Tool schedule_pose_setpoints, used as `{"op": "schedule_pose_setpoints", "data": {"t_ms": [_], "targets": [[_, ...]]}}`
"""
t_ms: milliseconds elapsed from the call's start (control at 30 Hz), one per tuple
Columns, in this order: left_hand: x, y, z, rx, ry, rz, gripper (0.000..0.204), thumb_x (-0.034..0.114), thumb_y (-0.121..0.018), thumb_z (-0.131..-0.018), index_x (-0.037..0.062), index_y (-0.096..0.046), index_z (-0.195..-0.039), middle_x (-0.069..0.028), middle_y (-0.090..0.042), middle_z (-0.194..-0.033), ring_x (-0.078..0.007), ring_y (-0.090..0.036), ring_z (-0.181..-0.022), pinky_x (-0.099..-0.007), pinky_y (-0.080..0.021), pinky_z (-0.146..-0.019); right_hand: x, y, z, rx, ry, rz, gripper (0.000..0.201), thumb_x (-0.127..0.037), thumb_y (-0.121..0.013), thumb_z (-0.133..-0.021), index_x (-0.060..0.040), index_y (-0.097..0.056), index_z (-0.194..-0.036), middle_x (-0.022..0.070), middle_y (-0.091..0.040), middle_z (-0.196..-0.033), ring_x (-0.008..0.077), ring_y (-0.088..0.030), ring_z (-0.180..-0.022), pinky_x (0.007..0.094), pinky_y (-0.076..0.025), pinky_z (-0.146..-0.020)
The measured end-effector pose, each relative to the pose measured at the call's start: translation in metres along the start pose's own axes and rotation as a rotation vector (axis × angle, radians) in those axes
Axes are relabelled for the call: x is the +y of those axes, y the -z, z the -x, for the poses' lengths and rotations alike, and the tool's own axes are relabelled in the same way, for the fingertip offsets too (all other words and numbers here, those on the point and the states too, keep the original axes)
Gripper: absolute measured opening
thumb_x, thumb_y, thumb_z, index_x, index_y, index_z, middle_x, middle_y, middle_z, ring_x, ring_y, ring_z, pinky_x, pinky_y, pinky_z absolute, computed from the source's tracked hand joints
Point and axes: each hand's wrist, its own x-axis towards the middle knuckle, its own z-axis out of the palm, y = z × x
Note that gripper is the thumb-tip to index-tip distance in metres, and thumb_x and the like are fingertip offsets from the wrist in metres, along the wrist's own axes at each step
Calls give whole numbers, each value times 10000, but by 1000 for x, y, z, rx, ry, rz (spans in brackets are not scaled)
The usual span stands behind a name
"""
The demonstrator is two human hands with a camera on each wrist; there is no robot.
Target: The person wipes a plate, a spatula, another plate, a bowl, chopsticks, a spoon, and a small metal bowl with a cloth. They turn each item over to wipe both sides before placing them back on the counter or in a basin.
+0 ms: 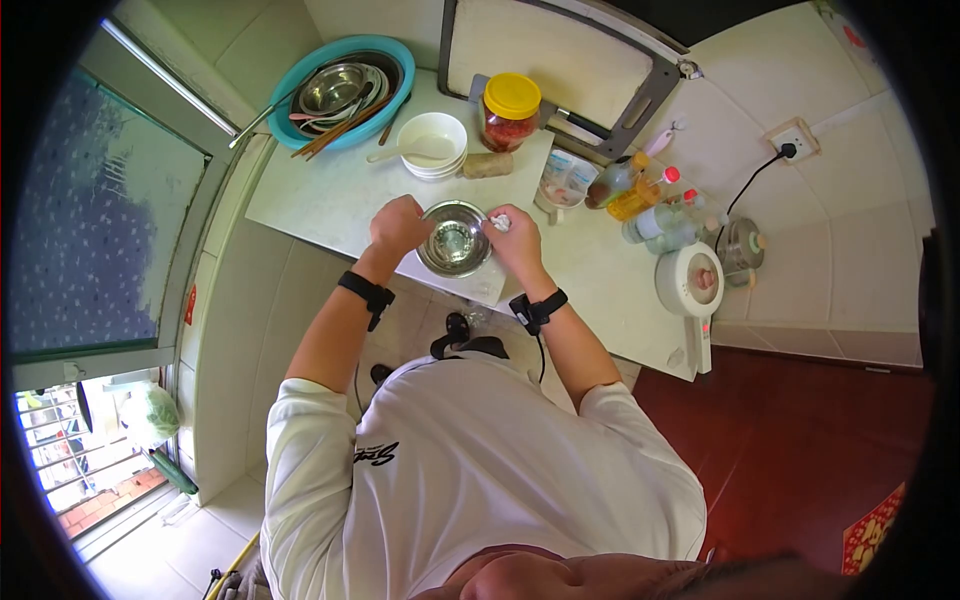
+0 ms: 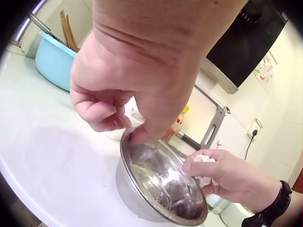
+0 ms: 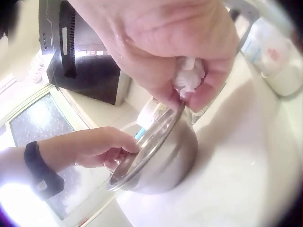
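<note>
A shiny stainless steel bowl [image 1: 455,242] is tilted over the front edge of the white counter, its inside facing me. My left hand [image 1: 400,226] grips the rim on the left, thumb over the inner wall in the left wrist view. On the opposite side, my right hand [image 1: 519,243] pinches the rim between thumb and fingers. Tucked in that same hand is a crumpled white tissue [image 3: 188,76]. Shiny wet-looking highlights show inside the bowl [image 2: 163,182]. Behind it stands a stack of white bowls [image 1: 432,135] with a pale spoon across the top.
At the back left, a blue basin [image 1: 290,88] holds dishes and chopsticks. A yellow-lidded jar [image 1: 510,105] stands near a framed cutting board [image 1: 550,50]. Several bottles [image 1: 660,215] and a white electric pot [image 1: 690,280] line the right side by the wall socket [image 1: 790,145].
</note>
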Motion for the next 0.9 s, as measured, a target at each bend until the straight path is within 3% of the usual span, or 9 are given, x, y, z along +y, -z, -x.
{"op": "schedule_pose_setpoints", "data": {"t_ms": [233, 300, 333, 533, 600, 667, 733, 833, 900], "targets": [[-6, 14, -7, -88, -87, 109, 332, 346, -749, -692, 56, -710, -852, -142, -715, -871, -308, -685, -868, -395, -543, -777, 11, 0, -7, -33, 24, -136, 186, -185, -761, -784, -51, -696, -897, 148, -697, -820, 283, -677, -777, 356, -520, -734], [-7, 13, -4, 69, -165, 183, 312, 288, -763, -684, -3, -657, -718, -148, -672, -698, -273, -657, -667, -371, -527, -654, 12, -3, -10, -75, -42, -213, 190, -182, -762, -787, -42, -696, -897, 138, -700, -819, 265, -676, -774, 346, -518, -738], [-9, 13, -3, 73, -159, 183, 312, 288, -763, -684, -3, -657, -718, -148, -672, -698, -273, -657, -667, -371, -527, -654, 13, -4, -11, -111, -117, -285, 194, -180, -763, -789, -32, -696, -897, 129, -702, -818, 247, -674, -770, 336, -516, -741], [-17, 13, 7, 73, -176, 301, 235, 167, -728, -731, 23, -683, -911, -141, -701, -766, -284, -687, -742, -370, -542, -691, 9, -1, -12, -45, -60, -248, 186, -170, -762, -793, -34, -696, -903, 122, -704, -815, 229, -671, -766, 323, -513, -746], [-18, 7, 10, 154, -221, 269, 300, 143, -717, -743, 57, -675, -1028, -134, -715, -823, -298, -693, -779, -380, -549, -711, 9, -3, -11, -51, -20, -232, 189, -169, -762, -793, -35, -692, -905, 121, -702, -810, 230, -670, -770, 327, -515, -747], [-18, 3, 12, 146, -185, 273, 296, 155, -717, -745, 74, -669, -1026, -134, -720, -863, -310, -692, -806, -405, -549, -725, 11, -7, -11, -49, 19, -215, 191, -169, -762, -793, -35, -688, -908, 120, -701, -805, 231, -670, -773, 332, -516, -747], [-19, -4, 11, 244, -183, 204, 260, 164, -719, -743, 80, -670, -985, -133, -719, -864, -322, -690, -824, -421, -547, -737, 13, -9, -11, -36, 67, -156, 129, -89, -737, -835, -7, -653, -889, 26, -638, -712, 102, -577, -564, 262, -473, -538], [-20, -13, 4, 267, -177, 151, 237, 164, -693, -757, 88, -656, -978, -139, -712, -847, -351, -680, -832, -443, -545, -751, 12, -8, -14, -119, -98, -200, 174, -144, -764, -791, -34, -668, -885, 90, -675, -726, 182, -659, -640, 324, -520, -613], [-13, -10, 2, 204, -113, 99, 263, 180, -691, -758, 84, -642, -998, -133, -710, -880, -342, -679, -870, -442, -540, -765, 10, -9, -17, -123, -101, -219, 168, -138, -762, -793, -35, -666, -885, 85, -669, -708, 167, -641, -588, 312, -509, -566]]}}
